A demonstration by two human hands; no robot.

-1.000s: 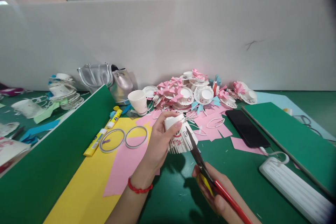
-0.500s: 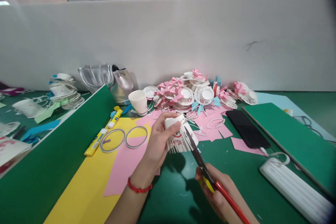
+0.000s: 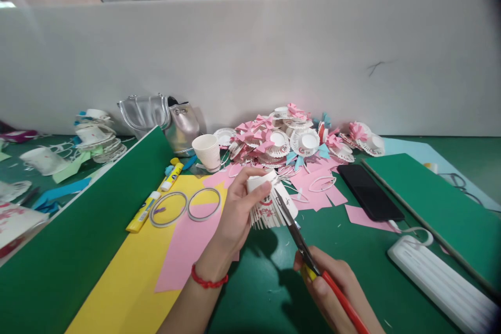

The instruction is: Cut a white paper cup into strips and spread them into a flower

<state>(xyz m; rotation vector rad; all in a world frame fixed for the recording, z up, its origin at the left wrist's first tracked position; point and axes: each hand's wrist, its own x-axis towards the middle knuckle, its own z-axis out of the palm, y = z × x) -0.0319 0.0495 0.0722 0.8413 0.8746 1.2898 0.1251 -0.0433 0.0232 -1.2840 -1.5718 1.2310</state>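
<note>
My left hand (image 3: 238, 214) grips a white paper cup (image 3: 268, 207) with a red and black print, its wall cut into thin strips along the lower part. Fingers and thumb wrap the cup near its uncut end. In my right hand (image 3: 332, 284) is a pair of scissors (image 3: 299, 242) with red and yellow handles, the blades pointing up and left against the cup's side. The blades look nearly closed, lying along a strip at the cup's right. Part of the yellow handle is hidden by my fingers.
Behind the hands lies a heap of fringed paper cups with pink bows (image 3: 270, 141). An uncut cup (image 3: 206, 151), tape rings (image 3: 204, 204), glue sticks (image 3: 143, 212) and pink paper (image 3: 188, 250) lie left. A phone (image 3: 370, 192) and a white power strip (image 3: 438, 276) lie right.
The scissor blades have come closer together at the cup's right side, and my right hand's fingers have drawn in on the handles. My left hand keeps its grip, almost unmoved.
</note>
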